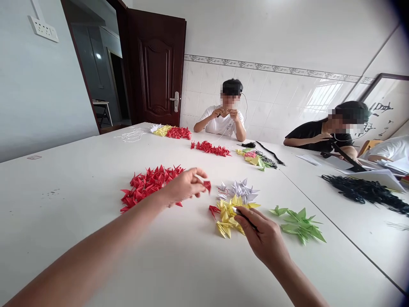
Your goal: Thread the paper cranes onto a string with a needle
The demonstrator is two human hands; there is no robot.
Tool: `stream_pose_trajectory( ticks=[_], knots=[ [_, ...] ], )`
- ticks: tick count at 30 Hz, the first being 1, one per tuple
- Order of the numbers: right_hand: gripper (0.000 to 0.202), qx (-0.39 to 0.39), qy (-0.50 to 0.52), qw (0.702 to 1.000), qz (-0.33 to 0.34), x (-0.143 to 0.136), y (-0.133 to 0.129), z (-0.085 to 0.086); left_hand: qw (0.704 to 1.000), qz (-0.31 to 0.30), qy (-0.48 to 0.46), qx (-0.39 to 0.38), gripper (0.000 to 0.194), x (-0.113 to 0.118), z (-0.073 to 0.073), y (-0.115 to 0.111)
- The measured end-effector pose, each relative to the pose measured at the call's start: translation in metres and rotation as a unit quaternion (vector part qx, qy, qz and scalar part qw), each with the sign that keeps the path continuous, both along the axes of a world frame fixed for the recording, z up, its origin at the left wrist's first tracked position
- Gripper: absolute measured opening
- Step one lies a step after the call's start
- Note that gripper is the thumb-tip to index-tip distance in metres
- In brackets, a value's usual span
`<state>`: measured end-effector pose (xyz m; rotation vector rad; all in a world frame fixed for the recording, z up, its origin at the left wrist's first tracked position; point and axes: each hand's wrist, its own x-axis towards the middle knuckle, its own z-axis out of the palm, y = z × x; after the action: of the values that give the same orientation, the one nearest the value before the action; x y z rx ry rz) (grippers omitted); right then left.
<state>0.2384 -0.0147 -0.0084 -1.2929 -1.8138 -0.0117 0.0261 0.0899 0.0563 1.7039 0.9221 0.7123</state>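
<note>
Crane, the red one pinched by the fingertips of the left hand, is above the table between the red pile and the yellow cranes; a light grip should spare its folds. Thumb and forefinger of the right hand press together on the tool, its tip best kept off loose paper.

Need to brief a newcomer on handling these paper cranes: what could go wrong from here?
The silver-tipped tool in the right hand is right at the yellow paper cranes, so it might crease or snag one. Those lie close against the pale paper cranes, with a loose red crane beside them, so colours could mix. The left hand, holding another red crane, is close to the red pile and may brush it.
</note>
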Motion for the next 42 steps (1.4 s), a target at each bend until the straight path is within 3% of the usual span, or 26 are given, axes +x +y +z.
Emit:
stream_pose_trajectory(
  ticks=[2, 4, 7, 11, 14, 17, 22, 29, 34, 38, 40, 42],
  knots=[
    [0.022, -0.005, 0.002, 1.000, -0.007, 0.001, 0.001, -0.002, 0.987, 0.060, 0.096, 0.116, 0.023, -0.018, 0.004, 0.017],
    [0.023, -0.005, 0.004, 1.000, -0.014, 0.002, 0.002, -0.003, 0.954, 0.101, 0.216, 0.183, 0.022, -0.036, 0.005, 0.032],
    [0.024, -0.002, 0.008, 1.000, -0.017, 0.003, 0.003, -0.004, 0.919, 0.124, 0.320, 0.193, 0.028, -0.053, 0.001, 0.045],
    [0.025, -0.004, 0.013, 1.000, -0.022, 0.004, 0.003, -0.004, 0.910, 0.105, 0.361, 0.177, 0.034, -0.063, -0.007, 0.052],
    [0.025, -0.015, 0.020, 0.999, -0.026, 0.004, 0.002, -0.003, 0.903, 0.095, 0.379, 0.182, 0.027, -0.063, -0.010, 0.053],
    [0.025, -0.023, 0.023, 0.999, -0.026, 0.004, 0.001, -0.003, 0.893, 0.110, 0.379, 0.215, 0.019, -0.058, -0.013, 0.055],
    [0.025, -0.034, 0.018, 0.999, -0.021, 0.005, 0.002, -0.003, 0.874, 0.155, 0.354, 0.294, 0.023, -0.045, -0.029, 0.063],
    [0.024, -0.021, 0.018, 0.999, -0.034, 0.005, 0.003, -0.003, 0.866, 0.170, 0.340, 0.325, 0.019, -0.043, -0.048, 0.070],
    [0.024, -0.018, 0.019, 0.999, -0.035, 0.007, 0.004, -0.003, 0.870, 0.179, 0.302, 0.347, 0.020, -0.045, -0.039, 0.069],
    [0.024, -0.010, 0.010, 0.999, -0.029, 0.007, 0.004, -0.003, 0.876, 0.176, 0.248, 0.375, 0.017, -0.034, -0.023, 0.054],
    [0.023, -0.003, 0.006, 1.000, -0.022, 0.005, 0.003, -0.001, 0.888, 0.160, 0.205, 0.378, 0.016, -0.022, -0.017, 0.038],
    [0.023, 0.004, 0.007, 1.000, -0.012, 0.003, 0.000, 0.001, 0.932, 0.112, 0.102, 0.329, 0.014, -0.007, -0.013, 0.019]
  ],
)
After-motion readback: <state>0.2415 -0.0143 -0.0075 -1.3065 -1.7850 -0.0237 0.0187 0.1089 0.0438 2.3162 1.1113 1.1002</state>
